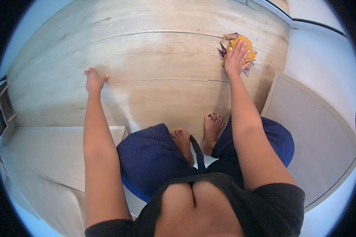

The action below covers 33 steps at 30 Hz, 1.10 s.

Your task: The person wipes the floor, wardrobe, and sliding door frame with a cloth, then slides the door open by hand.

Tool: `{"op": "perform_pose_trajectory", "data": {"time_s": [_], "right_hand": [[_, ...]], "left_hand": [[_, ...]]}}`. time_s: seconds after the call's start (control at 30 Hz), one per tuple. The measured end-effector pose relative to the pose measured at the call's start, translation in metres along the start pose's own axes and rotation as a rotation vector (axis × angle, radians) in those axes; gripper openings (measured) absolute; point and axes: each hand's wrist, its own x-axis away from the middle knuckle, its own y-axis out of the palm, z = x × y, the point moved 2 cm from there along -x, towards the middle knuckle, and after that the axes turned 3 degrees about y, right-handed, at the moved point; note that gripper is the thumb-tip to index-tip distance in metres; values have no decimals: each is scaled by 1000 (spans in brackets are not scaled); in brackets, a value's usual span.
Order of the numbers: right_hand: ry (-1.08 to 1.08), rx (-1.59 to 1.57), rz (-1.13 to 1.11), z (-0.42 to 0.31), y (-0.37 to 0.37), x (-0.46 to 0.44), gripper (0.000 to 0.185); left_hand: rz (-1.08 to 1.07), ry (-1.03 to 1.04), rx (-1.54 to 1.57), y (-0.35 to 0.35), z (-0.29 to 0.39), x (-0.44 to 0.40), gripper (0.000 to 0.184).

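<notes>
My right hand (235, 62) lies flat on a bunched yellow cloth (248, 45), fingers spread, pressing it to the wood-look floor (158, 59). Dark purple, ragged-edged pieces (222, 50) stick out from beneath the cloth; whether they are part of it I cannot tell. Far to the left, my left hand (94, 81) is propped on the floor with its thumb held apart from the fingers. Nothing shows in that hand, though its palm side is hidden.
Two bare feet (213, 128) are planted on the floor between my knees. A pale panel (312, 134) with a light edge stands at the right, beside a white wall (320, 59). At lower left is a low pale surface (55, 146), with a dark-framed object (4, 104) behind it.
</notes>
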Motion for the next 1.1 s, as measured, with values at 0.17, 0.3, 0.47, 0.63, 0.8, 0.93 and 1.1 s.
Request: {"op": "perform_pose_trajectory", "data": {"time_s": [0.17, 0.3, 0.47, 0.63, 0.8, 0.93, 1.1], "right_hand": [[-131, 57, -112, 3, 10, -27, 77], [-145, 81, -138, 16, 14, -28, 80], [-156, 53, -108, 17, 12, -25, 79], [-165, 50, -73, 16, 14, -27, 78], [-172, 32, -74, 9, 10, -22, 77], [-164, 59, -68, 11, 12, -22, 78], [-194, 59, -15, 11, 16, -21, 79]], "left_hand": [[416, 710, 218, -3, 106, 18, 99], [157, 574, 240, -16, 219, 90, 105], [156, 421, 301, 11, 246, 87, 115], [142, 376, 305, 9, 258, 91, 116], [143, 320, 335, 6, 258, 93, 118], [114, 349, 345, 12, 254, 89, 120], [118, 286, 363, 8, 263, 92, 120]]}}
